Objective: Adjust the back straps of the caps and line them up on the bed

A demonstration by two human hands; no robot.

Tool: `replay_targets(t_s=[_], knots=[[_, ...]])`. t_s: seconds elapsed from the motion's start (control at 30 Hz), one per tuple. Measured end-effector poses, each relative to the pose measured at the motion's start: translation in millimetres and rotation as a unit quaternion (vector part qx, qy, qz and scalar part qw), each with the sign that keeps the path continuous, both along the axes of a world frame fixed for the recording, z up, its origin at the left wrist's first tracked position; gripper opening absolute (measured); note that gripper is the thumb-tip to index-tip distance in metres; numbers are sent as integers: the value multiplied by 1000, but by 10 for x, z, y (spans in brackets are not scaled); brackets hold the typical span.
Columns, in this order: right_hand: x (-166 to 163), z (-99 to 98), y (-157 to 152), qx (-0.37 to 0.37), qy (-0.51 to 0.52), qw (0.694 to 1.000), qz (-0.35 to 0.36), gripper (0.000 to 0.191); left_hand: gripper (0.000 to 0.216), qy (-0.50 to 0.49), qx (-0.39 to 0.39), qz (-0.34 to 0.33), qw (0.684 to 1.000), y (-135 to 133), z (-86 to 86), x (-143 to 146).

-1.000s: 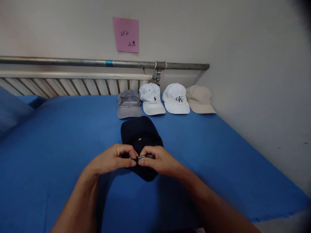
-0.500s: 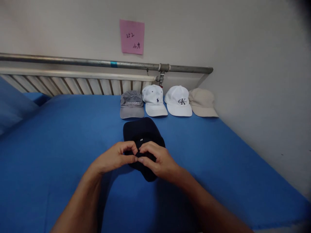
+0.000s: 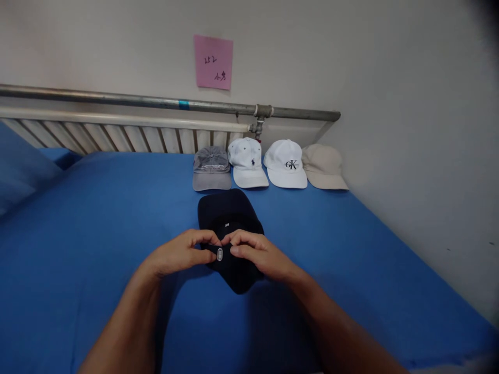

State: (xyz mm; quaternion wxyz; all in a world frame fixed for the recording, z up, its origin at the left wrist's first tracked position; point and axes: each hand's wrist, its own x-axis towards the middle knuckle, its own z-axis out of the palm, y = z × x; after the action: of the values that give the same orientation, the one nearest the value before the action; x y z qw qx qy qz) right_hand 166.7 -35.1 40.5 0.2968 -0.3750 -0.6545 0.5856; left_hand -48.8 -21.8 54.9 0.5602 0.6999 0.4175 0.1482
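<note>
The left hand (image 3: 189,253) pinches the dark cap (image 3: 238,270) beside its buckle (image 3: 220,254); the right hand (image 3: 262,255) has a narrow grip, its hold unclear. The dark cap lies on the blue surface (image 3: 117,218), near the gray cap (image 3: 212,169).

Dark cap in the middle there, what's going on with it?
A person has both bare hands at the back of the dark cap, which is on a blue cover. The left hand pinches it beside a small silver buckle. The right hand has its fingertips close by; whether they grip is unclear. Beyond, a gray cap, two white caps and a beige cap sit in a row.
</note>
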Motion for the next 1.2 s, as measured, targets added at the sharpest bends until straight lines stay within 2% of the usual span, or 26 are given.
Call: replay_targets(t_s=[0.27, 0.43, 0.53, 0.67, 0.87, 0.93, 1.03, 1.2], knots=[[-40, -13, -28, 105, -39, 994, 16, 13, 13, -11, 0, 1, 1000, 6, -53, 26], [-31, -11, -25, 110, -41, 993, 14, 11, 17, -14, -11, -13, 1000, 4, -26, -11], [-6, -27, -11, 82, -60, 995, 13, 9, 14, 10, -3, -22, 1000, 6, -47, 1], [40, -24, -1, 49, -99, 993, 37, 11, 13, 68, 25, -39, 997, -5, -110, 92], [91, 80, -19, 160, -116, 977, 77, 9, 8, 133, 132, -1, 982, -29, -160, 247], [110, 105, -23, 173, -142, 970, 94, 9, 8, 104, 142, 8, 984, -18, -189, 271], [135, 110, -22, 200, -156, 964, 80, 9, 13, 13, 123, 23, 992, 18, -241, 275], [139, 59, -9, 224, -139, 964, 27, 9, 23, -101, 6, 37, 994, 59, -246, 234]])
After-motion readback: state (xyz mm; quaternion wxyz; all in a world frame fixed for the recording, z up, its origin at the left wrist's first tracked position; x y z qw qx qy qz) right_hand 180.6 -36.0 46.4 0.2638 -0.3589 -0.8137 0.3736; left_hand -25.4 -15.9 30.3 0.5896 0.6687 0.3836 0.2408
